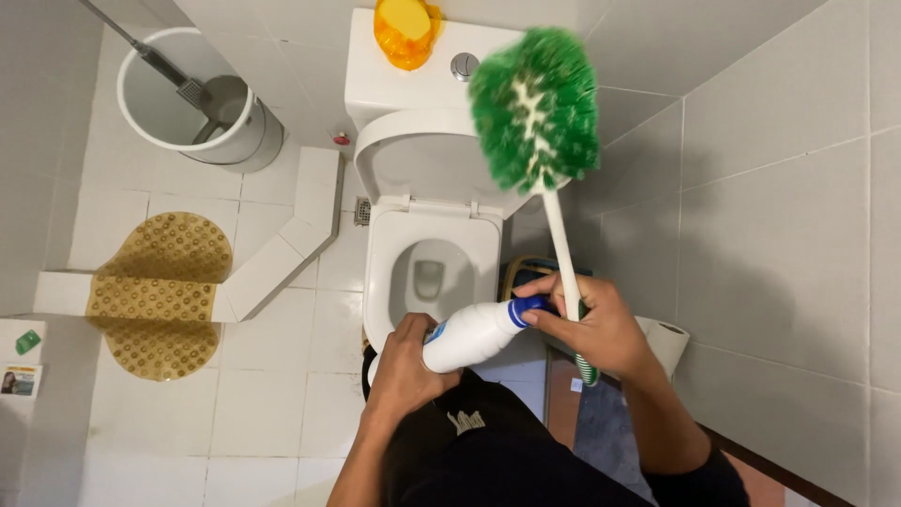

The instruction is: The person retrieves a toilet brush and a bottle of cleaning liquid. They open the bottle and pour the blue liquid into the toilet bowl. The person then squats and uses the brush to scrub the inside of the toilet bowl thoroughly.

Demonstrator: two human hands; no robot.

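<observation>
My left hand (405, 361) grips the body of a white cleaner bottle (472, 332) lying sideways over the near rim of the toilet bowl (385, 272). My right hand (593, 327) has its fingers on the bottle's blue cap (526, 306) and also holds the white handle of a toilet brush (561, 252). The brush's green bristle head (535, 108) points up, above the raised toilet lid (413, 155). The seat is down and the bowl is open, with water at its bottom.
An orange container (405, 32) sits on the cistern (375, 80). A white bucket (192, 99) stands at the back left. A yellow-brown bath mat (164, 291) lies beyond a low tiled kerb (282, 258). A toilet paper roll (664, 340) sits by the right wall.
</observation>
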